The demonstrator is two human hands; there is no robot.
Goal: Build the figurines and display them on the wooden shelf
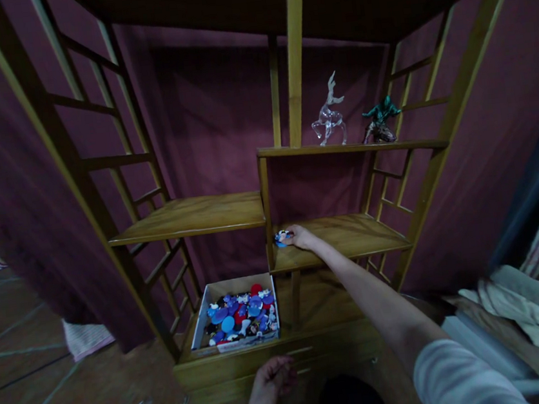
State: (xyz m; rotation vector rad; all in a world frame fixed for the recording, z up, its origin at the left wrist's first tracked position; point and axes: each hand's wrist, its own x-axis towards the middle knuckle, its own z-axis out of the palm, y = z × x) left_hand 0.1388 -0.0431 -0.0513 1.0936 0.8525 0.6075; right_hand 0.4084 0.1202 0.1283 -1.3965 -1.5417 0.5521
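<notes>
My right hand [299, 237] reaches onto the lower right shelf board [351, 235], its fingers closed on a small figurine [282, 238] with white, black and blue parts. The figurine is at the board's left end, near the upright post. My left hand [276, 376] hangs low in front of the cabinet base, loosely curled with the fingers partly apart, and nothing shows in it. Above and left of that hand, a shallow cardboard box [197, 330] stands on the cabinet's bottom level. It holds many small figurines and round pieces in blue, purple, red, white and black.
On the upper right shelf stand a clear glass-like figurine [329, 120] and a dark green figure [381, 119]. A left shelf board [193, 216] juts above the box. Wooden posts [293, 63] divide the cabinet. Cloth items [529, 308] lie at the right.
</notes>
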